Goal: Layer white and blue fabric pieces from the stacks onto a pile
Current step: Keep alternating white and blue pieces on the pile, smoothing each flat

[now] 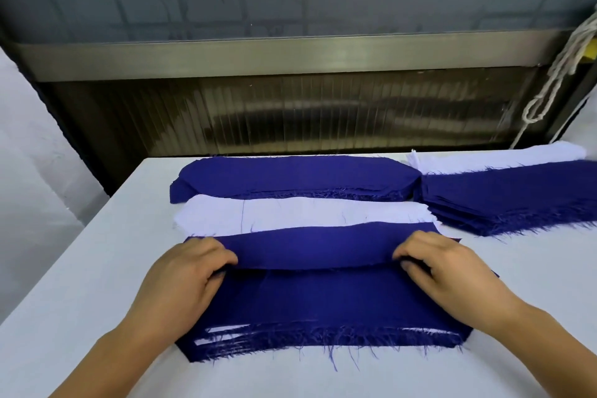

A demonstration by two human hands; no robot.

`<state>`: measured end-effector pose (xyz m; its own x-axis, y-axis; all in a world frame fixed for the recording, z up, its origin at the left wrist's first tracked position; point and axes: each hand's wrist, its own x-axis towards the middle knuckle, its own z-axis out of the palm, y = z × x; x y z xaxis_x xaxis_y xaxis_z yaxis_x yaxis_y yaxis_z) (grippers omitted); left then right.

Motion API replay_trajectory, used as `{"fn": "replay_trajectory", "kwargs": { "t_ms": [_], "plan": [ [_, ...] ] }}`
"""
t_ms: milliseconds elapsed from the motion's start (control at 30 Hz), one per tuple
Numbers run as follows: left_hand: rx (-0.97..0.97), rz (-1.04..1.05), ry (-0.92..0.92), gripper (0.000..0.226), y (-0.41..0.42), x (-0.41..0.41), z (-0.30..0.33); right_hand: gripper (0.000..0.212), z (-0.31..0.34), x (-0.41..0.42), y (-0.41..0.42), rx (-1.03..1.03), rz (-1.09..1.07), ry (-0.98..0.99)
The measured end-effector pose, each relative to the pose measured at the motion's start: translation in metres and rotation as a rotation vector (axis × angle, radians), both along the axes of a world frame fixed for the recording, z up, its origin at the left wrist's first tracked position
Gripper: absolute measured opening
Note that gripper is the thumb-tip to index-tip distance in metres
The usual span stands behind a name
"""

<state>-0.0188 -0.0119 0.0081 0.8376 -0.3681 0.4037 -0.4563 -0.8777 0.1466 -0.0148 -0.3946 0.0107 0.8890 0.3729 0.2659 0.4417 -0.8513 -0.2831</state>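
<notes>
A pile of layered blue and white fabric [323, 307] lies on the white table in front of me, its frayed edge toward me. Its top blue piece [310, 249] is folded back, the far part raised into a roll. My left hand [184, 278] pinches that fold at its left end. At the right end my right hand [449, 271] pinches it too. Just behind the pile lies a white fabric stack [290, 213], and behind that a blue stack with rounded ends [297, 176].
At the right, another blue stack [510, 197] lies over a white stack [497, 157]. The white table [80, 268] ends at a dark ribbed panel and metal rail behind. A knotted white cord [555, 74] hangs at the far right.
</notes>
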Motion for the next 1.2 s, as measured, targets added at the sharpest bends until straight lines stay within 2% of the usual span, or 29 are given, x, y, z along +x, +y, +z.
{"fn": "replay_trajectory", "kwargs": {
  "t_ms": [67,133,233,333,433,500,600,733,867,967,1067,1200],
  "plan": [
    [-0.008,0.014,0.056,0.022,-0.002,-0.001,0.005,0.016,0.002,0.002,0.000,0.002,-0.020,0.046],
    [-0.002,0.028,0.046,0.023,-0.005,0.000,0.011,0.016,0.007,0.001,0.002,0.030,-0.055,0.007],
    [-0.064,0.053,0.013,0.021,-0.007,-0.003,0.015,0.018,0.009,-0.008,0.002,0.087,-0.061,-0.165],
    [-0.061,0.026,0.028,0.015,-0.008,-0.019,0.006,0.016,-0.006,-0.025,-0.001,0.029,-0.008,-0.294],
    [-0.065,0.019,0.110,0.041,-0.008,-0.031,-0.008,0.013,-0.024,-0.036,-0.003,-0.015,0.029,-0.355],
    [-0.126,0.051,0.157,0.046,-0.006,-0.033,-0.014,0.020,-0.029,-0.036,-0.006,0.006,0.026,-0.378],
    [-0.228,0.086,0.190,0.045,-0.006,-0.035,-0.020,0.021,-0.031,-0.038,-0.009,0.037,0.026,-0.395],
    [-0.256,0.078,0.168,0.045,-0.003,-0.039,-0.024,0.021,-0.034,-0.039,-0.008,0.023,0.057,-0.405],
    [-0.238,0.038,0.050,0.018,-0.004,-0.040,-0.024,0.022,-0.034,-0.039,-0.009,0.007,0.081,-0.445],
    [-0.268,0.032,0.035,0.027,-0.004,-0.042,-0.024,0.021,-0.035,-0.041,-0.011,-0.028,0.101,-0.471],
    [-0.285,0.032,0.027,0.027,-0.004,-0.042,-0.025,0.022,-0.035,-0.041,-0.015,-0.040,0.095,-0.476],
    [-0.311,0.026,0.036,0.028,-0.001,-0.042,-0.028,0.027,-0.027,-0.036,-0.019,-0.009,0.041,-0.390]
  ]
}}
